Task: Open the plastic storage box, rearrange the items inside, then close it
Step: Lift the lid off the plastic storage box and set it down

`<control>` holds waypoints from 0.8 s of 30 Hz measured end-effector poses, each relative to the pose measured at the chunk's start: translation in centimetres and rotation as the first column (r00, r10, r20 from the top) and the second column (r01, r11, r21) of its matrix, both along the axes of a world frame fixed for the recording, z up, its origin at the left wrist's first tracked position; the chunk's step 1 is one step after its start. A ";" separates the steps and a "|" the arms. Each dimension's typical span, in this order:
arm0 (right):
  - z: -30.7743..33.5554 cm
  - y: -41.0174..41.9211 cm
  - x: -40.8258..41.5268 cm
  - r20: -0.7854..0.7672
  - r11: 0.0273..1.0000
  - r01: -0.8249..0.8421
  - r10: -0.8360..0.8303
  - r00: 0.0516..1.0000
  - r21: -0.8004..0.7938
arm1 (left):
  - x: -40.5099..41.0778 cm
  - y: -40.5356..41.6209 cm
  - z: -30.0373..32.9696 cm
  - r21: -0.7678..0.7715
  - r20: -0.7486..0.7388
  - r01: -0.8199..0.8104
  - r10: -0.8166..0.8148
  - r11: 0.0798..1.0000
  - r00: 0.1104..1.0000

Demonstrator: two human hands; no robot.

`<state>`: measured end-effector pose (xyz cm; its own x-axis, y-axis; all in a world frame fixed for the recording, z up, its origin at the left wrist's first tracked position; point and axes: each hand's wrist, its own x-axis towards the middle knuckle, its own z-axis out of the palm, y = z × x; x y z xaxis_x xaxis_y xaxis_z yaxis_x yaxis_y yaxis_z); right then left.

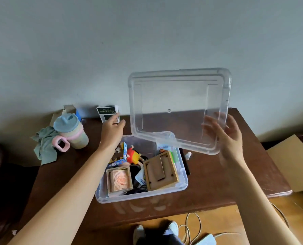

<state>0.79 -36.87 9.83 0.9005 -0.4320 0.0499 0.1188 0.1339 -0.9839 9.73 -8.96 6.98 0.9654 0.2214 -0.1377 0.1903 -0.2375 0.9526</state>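
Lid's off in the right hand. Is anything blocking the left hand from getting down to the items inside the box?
Nothing visible. The clear lid is held up and right by the right hand, leaving the box open on top. The left hand hovers over the far left corner, grasping a small dark packet, so it isn't free.

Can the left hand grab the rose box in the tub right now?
Probably yes. The lid is lifted clear, so the rose box lies uncovered. The left hand, though, is holding a dark packet.

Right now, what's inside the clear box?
In the clear box: a framed pink rose, a wooden frame, a red and yellow doll, a cartoon carton and black cords. Whatever lies beneath them is covered.
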 end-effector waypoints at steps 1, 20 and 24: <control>0.6 -0.5 -0.2 0.086 0.999 0.022 -0.018 0.996 -0.046 | 0.2 -1.3 0.8 -0.038 -0.012 0.029 -0.030 0.999 0.999; -7.9 -19.9 -3.9 -0.489 0.760 -0.169 -0.217 0.845 -0.628 | -2.9 -24.8 -1.7 -0.753 -0.251 0.298 -0.674 0.587 0.695; -12.7 -24.0 -3.8 -0.722 0.883 -0.134 -0.271 0.637 -0.450 | -4.0 -28.3 -6.1 -0.782 -0.317 0.246 -0.707 0.572 0.633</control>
<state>-2.98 -60.83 -2.85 0.6693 -0.6065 -0.4291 -0.6891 -0.2908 -0.6638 5.76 -37.29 0.86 0.5641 -0.6129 -0.5533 0.7613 0.1267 0.6359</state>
